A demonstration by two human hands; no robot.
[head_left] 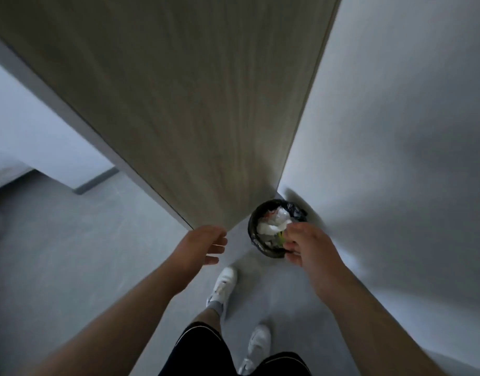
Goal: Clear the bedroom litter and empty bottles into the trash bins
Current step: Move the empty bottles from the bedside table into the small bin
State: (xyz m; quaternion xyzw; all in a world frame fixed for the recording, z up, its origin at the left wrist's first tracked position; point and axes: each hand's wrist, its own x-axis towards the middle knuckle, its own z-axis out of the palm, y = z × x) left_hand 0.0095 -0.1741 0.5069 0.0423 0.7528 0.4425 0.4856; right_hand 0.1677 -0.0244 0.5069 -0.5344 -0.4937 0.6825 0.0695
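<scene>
Both forearms reach ahead, the left hand (206,244) loose and empty, the right hand (306,244) curled over the corner bin's (252,236) near rim, whether pinching the greenish scrap (281,238) I cannot tell; the heaped litter (271,226) looks likely to shed anything dropped onto the floor (98,253).

Dim, cool indoor light; soft blur throughout, wide-angle stretching at edges, broad shadow on the wall (396,158).

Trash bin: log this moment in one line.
trash bin: white litter inside | right hand: over bin, grip unclear | left hand: open, empty
</scene>
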